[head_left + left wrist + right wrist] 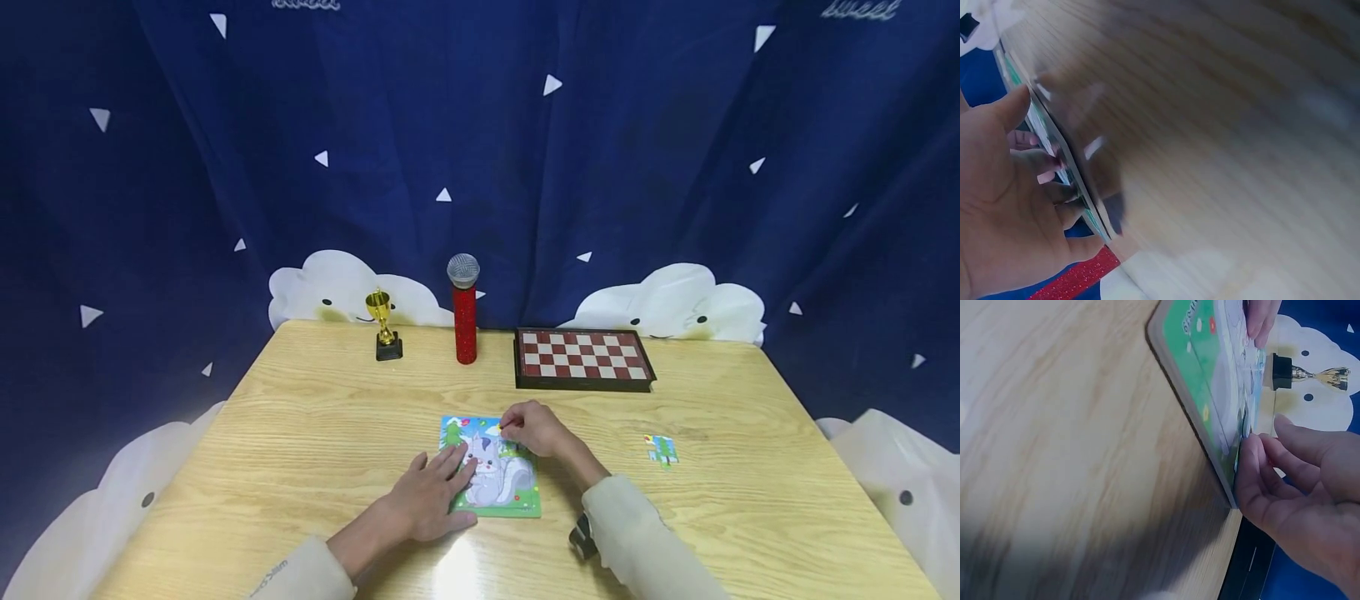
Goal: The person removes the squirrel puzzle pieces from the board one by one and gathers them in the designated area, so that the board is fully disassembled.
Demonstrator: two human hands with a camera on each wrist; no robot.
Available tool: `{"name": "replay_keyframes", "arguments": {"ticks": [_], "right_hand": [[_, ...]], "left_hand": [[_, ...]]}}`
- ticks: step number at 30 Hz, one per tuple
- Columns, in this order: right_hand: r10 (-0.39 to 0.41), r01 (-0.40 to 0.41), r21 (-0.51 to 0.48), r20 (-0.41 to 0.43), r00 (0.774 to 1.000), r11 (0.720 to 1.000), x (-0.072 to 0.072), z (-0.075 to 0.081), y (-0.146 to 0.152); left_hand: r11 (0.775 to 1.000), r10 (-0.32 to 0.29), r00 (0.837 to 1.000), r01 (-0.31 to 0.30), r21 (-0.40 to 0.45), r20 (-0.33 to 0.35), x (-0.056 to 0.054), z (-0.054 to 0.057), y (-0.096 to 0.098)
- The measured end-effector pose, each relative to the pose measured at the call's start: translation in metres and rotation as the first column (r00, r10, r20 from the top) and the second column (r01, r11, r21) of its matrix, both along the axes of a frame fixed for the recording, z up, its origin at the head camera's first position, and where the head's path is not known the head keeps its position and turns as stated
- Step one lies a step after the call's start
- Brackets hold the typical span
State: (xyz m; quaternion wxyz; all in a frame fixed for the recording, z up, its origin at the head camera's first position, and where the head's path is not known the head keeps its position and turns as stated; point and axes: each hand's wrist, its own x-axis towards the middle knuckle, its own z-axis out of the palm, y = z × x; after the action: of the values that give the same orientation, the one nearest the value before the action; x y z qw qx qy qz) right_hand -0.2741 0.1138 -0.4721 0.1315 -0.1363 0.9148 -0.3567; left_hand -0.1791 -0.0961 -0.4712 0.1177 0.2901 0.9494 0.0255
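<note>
A jigsaw puzzle [491,492] with a grey squirrel picture lies in its flat tray on the table. My left hand [431,500] rests on its left side, fingers spread and straight across the picture. At the upper right part of the puzzle, my right hand [534,429] pinches a small puzzle piece between thumb and fingers, mostly hidden by them. The right wrist view has the right hand [1300,478] low over the board's [1200,381] far edge. A few loose puzzle pieces [664,450], showing a green tree, lie to the right.
Along the back of the wooden table [315,400] stand a small gold trophy [382,321], a red microphone [465,321] upright, and a folded chessboard [585,360]. A dark blue curtain [480,125] with white clouds hangs behind the table.
</note>
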Motion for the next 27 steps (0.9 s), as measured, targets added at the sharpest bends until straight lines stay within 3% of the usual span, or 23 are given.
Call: {"name": "replay_keyframes", "arguments": {"ticks": [12, 19, 27], "right_hand": [[0.003, -0.002, 0.028, -0.049, 0.999, 1.0, 0.001, 0.001, -0.005], [-0.068, 0.07, 0.014, -0.118, 0.991, 0.997, 0.0, -0.001, -0.009], [-0.136, 0.133, -0.068, -0.045, 0.99, 0.989, -0.003, -0.003, -0.012]], "left_hand": [[0.999, 0.005, 1.0, -0.006, -0.033, -0.025, 0.002, 0.002, 0.002], [1.0, 0.015, 1.0, -0.015, -0.017, -0.002, 0.002, 0.003, 0.002], [0.999, 0.019, 1.0, -0.019, -0.028, 0.002, 0.001, 0.003, 0.002]]}}
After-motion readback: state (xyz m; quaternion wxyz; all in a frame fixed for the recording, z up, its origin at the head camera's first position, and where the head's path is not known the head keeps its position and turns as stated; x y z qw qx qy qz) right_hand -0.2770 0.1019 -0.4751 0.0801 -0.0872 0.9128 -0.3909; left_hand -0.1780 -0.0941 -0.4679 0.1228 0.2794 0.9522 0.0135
